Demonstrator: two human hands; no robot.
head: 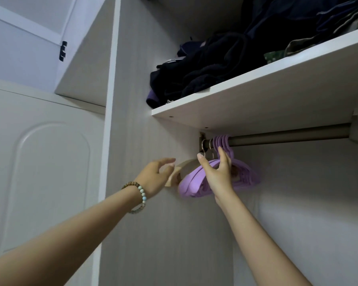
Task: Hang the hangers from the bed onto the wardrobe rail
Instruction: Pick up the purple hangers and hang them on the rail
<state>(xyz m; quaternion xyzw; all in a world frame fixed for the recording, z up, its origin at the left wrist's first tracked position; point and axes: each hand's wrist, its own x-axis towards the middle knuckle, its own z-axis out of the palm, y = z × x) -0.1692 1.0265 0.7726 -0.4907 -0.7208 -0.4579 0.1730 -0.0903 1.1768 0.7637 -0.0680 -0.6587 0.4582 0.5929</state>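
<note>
Lilac plastic hangers (244, 176) hang bunched at the left end of the brown metal rail (287, 137), beside pale wooden hangers (186, 164). The right hand (217, 174) rests straight-fingered against them. The left hand (155, 178), loosely spread, grips nothing. Dark clothes (205, 73) fill the white shelf (256, 89) above.

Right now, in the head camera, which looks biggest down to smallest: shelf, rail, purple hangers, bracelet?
1. shelf
2. rail, longer than the hanger bunch, though thinner
3. purple hangers
4. bracelet, smallest even though it is nearer the camera
</note>
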